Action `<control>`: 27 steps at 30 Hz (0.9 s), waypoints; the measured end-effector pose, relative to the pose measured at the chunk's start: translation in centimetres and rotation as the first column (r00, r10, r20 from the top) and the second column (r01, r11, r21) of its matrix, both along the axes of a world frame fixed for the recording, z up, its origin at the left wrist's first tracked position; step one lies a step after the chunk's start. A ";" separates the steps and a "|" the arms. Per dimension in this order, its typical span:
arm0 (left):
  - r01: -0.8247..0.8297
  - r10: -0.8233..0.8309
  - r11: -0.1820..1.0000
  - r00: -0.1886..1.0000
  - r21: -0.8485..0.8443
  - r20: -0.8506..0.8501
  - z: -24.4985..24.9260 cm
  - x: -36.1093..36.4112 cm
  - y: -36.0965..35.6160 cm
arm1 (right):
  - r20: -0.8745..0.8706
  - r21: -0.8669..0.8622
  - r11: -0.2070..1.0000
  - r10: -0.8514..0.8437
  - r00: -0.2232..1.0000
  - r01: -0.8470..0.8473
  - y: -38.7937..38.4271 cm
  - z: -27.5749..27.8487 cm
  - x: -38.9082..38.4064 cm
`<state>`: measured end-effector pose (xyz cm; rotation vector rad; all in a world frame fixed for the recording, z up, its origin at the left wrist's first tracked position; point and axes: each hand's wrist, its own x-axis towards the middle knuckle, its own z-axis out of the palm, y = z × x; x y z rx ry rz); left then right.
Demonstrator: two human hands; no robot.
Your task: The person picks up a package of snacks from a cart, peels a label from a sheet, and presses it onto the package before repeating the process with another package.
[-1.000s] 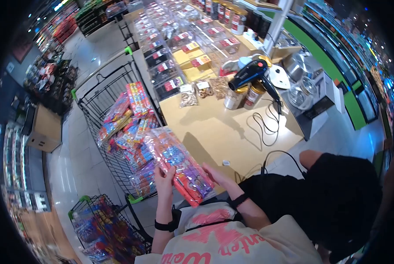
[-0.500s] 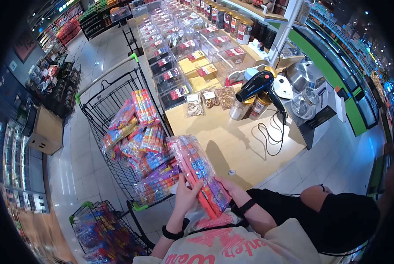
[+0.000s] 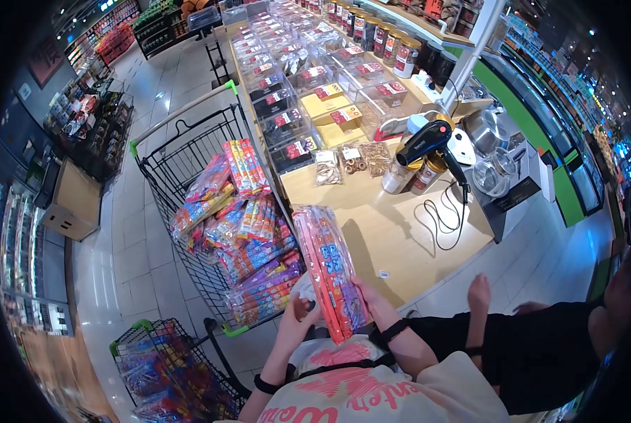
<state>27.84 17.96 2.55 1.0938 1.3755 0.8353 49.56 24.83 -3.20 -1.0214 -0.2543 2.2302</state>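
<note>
Between cart point(image 3: 162, 171) and counter point(image 3: 400, 236): left hand point(image 3: 298, 319) and right hand point(image 3: 369, 296) both clasp the candy pack point(image 3: 327, 264) at its lower end. One hand per side, probably to steady its floppy length.

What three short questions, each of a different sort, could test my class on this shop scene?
1. True or false: the hair dryer lies in the cart.
2. The right hand holds: A a jar; B a wrapped pack; C a bottle.
3. Fill in: the dryer's cable lies on the ____.
Key: 1 false, it rests on jars on the counter; 2 B; 3 counter.
</note>
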 end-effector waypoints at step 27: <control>-0.037 0.020 0.991 0.991 0.127 0.134 4.0 -7.3 -1.0 | -0.088 -0.021 0.999 -0.028 0.996 0.027 -5.9 2.2 -11.7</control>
